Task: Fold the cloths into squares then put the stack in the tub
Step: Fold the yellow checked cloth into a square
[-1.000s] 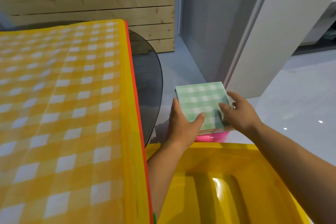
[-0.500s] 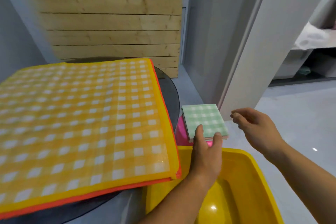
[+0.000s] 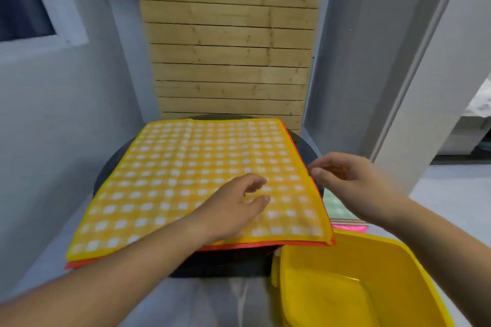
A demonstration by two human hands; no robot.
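A yellow checked cloth [image 3: 186, 178] lies spread flat on the round dark table [image 3: 305, 146], with an orange cloth's edge [image 3: 265, 245] showing under it. My left hand [image 3: 236, 207] hovers over the cloth's near right part, fingers apart and empty. My right hand [image 3: 353, 183] floats just past the cloth's right edge, also empty with loosely curled fingers. Low on the right, a folded green checked stack [image 3: 336, 208] rests on something pink [image 3: 350, 227], mostly hidden behind my right arm. The yellow tub [image 3: 345, 252] stands at the bottom right.
A wooden slat panel [image 3: 231, 48] rises behind the table. Grey walls stand on both sides, with a white door frame [image 3: 414, 87] at the right. The pale floor shows around the tub.
Both hands have let go of the green folded stack and swung left and up over the yellow cloth. My view has turned from the stack toward the table.
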